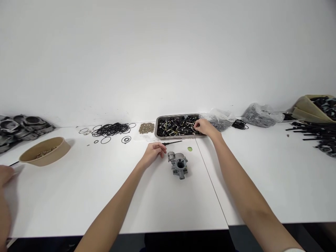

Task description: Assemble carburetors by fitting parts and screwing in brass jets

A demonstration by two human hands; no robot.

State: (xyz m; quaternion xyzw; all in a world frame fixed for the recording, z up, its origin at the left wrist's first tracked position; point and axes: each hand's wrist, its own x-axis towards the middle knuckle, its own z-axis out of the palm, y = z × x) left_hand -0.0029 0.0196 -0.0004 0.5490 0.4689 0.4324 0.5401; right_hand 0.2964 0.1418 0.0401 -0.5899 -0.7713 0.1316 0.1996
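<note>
At the far left edge, a co-worker's hand (5, 174) rests on the white tabletop (78, 196). At ten o'clock sits one brown bowl (46, 151) of small brass bits, with a heap of grey castings (21, 127) behind it. Loose black O-rings (111, 129), too many to count, lie at eleven o'clock, beside one small pile of brass pieces (146, 127). The left hand (153, 151) lies palm down, arm stretched forward, fingers loosely curled and holding nothing, just beside one grey carburetor body (179, 164) at centre. One thin black rod (172, 142) and one green disc (189, 149) lie near it. At twelve o'clock the right hand (206, 126) reaches into one metal tray (157, 130), fingers pinching among the black parts; what they grip I cannot tell. Two plastic bags (219, 119) sit at one o'clock.
</note>
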